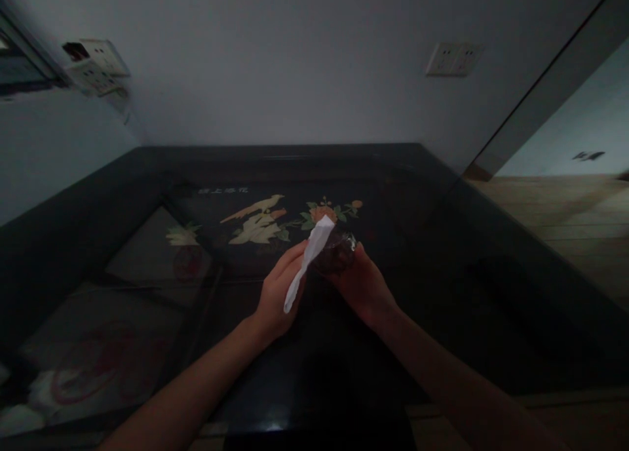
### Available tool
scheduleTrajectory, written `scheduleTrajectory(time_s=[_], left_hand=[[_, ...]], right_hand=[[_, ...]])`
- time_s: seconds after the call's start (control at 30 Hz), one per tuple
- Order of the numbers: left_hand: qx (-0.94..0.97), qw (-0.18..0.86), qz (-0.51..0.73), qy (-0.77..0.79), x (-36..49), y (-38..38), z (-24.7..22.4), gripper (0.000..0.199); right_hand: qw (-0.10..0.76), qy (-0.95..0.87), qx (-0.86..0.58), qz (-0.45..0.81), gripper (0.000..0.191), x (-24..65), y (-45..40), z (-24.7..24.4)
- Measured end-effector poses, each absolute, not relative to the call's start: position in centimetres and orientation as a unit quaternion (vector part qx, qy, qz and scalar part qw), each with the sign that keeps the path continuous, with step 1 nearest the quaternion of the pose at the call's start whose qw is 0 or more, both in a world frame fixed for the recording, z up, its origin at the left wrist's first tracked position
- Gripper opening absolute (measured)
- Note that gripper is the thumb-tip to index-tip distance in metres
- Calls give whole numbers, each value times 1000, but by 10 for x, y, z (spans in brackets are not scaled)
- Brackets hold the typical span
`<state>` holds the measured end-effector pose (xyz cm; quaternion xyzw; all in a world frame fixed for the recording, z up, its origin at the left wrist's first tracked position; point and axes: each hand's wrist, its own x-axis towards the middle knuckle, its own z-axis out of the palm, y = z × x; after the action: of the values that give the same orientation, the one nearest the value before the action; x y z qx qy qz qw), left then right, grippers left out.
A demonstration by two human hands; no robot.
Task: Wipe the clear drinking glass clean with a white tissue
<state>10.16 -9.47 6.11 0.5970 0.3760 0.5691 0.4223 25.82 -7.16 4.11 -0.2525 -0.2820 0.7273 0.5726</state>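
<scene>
Both my hands are close together over the dark, glossy table (275,385). My left hand (280,294) is closed on a white tissue (309,257), which stands up as a thin, creased strip between the two hands. In my right hand (366,290) is a dark, rounded, glossy object (337,253) with bright glints at its upper right edge; it looks see-through, but its kind is hard to make out in the dim light. The tissue is right beside this object, and whether they touch is unclear.
Beyond my hands, the tabletop carries a picture of a bird (260,208) and flowers (348,210). A pale wall (275,64) rises behind it, with sockets (453,59) at right and more sockets (95,71) at left. Wooden floor (565,208) shows at right.
</scene>
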Motion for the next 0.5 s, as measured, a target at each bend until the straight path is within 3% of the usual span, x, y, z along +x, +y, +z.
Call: scheduleTrajectory(time_s=[0.17,0.37,0.5], left_hand=[[642,378,565,354,94,-94,49,31],[833,127,498,206,91,-85,50,50],[861,88,444,232,92,-85,57,48]], right_hand=[[552,-314,-233,736,33,256,-77,49],[540,-337,-231,736,44,256,-83,56],[542,-357,-245,720,45,256,-82,46]])
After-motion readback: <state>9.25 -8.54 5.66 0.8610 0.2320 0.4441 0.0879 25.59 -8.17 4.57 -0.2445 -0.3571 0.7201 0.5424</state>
